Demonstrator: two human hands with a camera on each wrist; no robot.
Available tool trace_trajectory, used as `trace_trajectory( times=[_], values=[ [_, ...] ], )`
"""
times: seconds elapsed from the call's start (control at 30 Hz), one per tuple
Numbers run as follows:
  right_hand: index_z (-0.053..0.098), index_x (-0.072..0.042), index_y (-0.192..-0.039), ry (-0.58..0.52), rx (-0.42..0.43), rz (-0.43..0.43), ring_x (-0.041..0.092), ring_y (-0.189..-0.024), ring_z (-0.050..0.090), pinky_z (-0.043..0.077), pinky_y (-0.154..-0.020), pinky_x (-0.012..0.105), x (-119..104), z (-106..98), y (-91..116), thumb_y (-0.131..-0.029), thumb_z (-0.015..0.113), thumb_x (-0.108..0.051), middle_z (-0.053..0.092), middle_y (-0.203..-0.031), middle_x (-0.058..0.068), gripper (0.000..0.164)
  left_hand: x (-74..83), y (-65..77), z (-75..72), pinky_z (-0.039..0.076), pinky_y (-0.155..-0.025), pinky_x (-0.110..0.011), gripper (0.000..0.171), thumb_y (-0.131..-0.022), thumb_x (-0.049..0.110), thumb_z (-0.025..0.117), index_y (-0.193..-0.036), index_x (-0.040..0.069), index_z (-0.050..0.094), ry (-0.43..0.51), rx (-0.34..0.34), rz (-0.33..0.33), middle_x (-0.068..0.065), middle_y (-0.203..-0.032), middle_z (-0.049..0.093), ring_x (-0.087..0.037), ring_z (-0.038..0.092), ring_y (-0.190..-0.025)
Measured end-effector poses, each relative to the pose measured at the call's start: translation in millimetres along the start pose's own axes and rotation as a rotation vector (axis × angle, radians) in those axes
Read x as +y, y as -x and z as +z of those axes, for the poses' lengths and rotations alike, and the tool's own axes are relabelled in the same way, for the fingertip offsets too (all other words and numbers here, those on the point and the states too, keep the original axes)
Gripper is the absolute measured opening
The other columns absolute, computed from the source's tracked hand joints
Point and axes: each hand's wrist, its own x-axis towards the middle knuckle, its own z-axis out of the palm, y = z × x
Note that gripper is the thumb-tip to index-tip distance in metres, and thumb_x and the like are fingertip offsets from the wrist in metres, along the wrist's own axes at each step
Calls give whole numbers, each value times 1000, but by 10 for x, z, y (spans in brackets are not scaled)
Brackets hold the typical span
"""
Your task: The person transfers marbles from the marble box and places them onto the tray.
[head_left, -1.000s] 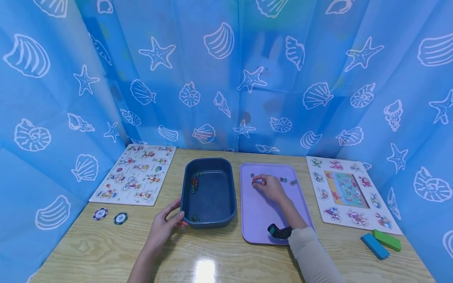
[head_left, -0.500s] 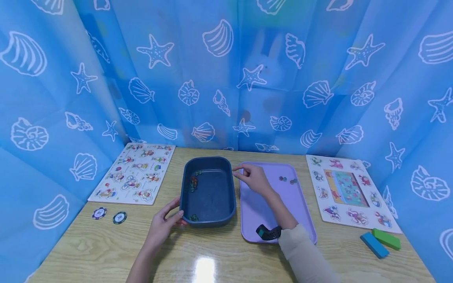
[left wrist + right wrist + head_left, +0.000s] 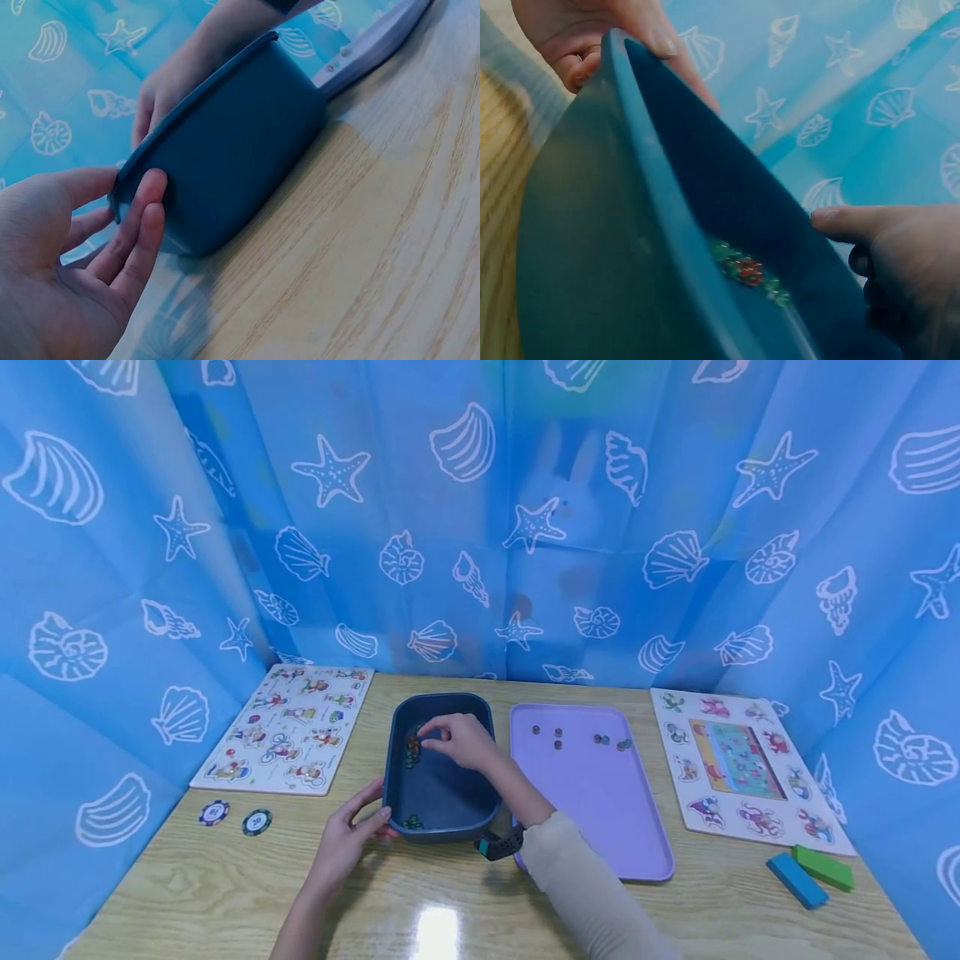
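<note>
My left hand (image 3: 347,837) grips the near left corner of a deep dark blue tub (image 3: 450,822). In the left wrist view, that hand's fingers (image 3: 154,184) lie against the tub's outer wall. My right hand (image 3: 465,742) reaches over the tub, thumb and index finger bent toward each other above a cluster of small shiny green and red beads (image 3: 412,752). I cannot tell whether a bead sits between those fingertips. More green beads (image 3: 412,821) lie in the tub's near left corner. Several beads (image 3: 558,732) are spread over the far part of a purple tray (image 3: 592,827).
A wooden picture puzzle (image 3: 285,731) and two poker chips (image 3: 257,822) are at the left. Another puzzle board (image 3: 750,764), a blue block (image 3: 797,881) and a green block (image 3: 822,868) lie at the right. A blue shell-print curtain (image 3: 480,527) surrounds the table's back and sides.
My right hand has moved left from the purple tray, across the tub's rim, to above its beads. A reddish bead at its fingertips has left the tray. The left hand stays put.
</note>
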Motion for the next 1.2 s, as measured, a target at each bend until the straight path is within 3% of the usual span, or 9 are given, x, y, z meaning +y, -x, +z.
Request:
trace_trajectory(
  times=[0.4,0.63,0.8,1.0,1.2],
  values=[
    [69,-24,-94,113,-151,44,9,-55,46,37,-45,18,-22,152,-208,-84,63,-26,51,-62,-5,12,11,-3,2,56,-68,-34,50,-86,17,59,-132,8,42,13,-14,-19,-17,-128,44,-17,64,-68],
    [70,-23,-93,101,-183,100,10,-55,46,39,-46,21,32,227,-235,-82,65,-27,52,-62,-5,13,2,-6,4,56,-67,-35,49,-86,15,60,-132,7,43,15,-15,-5,-19,-128,44,-17,64,-67],
    [70,-23,-93,104,-187,115,11,-51,45,42,-56,26,101,290,-227,-81,66,-28,48,-57,-4,13,13,-3,6,56,-67,-36,48,-86,13,59,-131,7,43,30,-18,-2,-20,-128,43,-17,64,-67],
    [70,-21,-90,92,-207,95,9,-45,39,32,-43,18,159,326,-242,-79,68,-28,44,-53,-5,13,18,-4,-1,56,-69,-36,48,-86,14,59,-131,10,44,24,-12,-25,-18,-129,43,-17,64,-68],
    [70,-21,-87,106,-225,94,8,-46,39,32,-43,17,156,339,-239,-79,68,-30,48,-54,-4,12,-12,-13,-13,56,-68,-36,50,-86,15,60,-132,10,43,11,-11,-19,-18,-128,44,-20,64,-69]
  ],
)
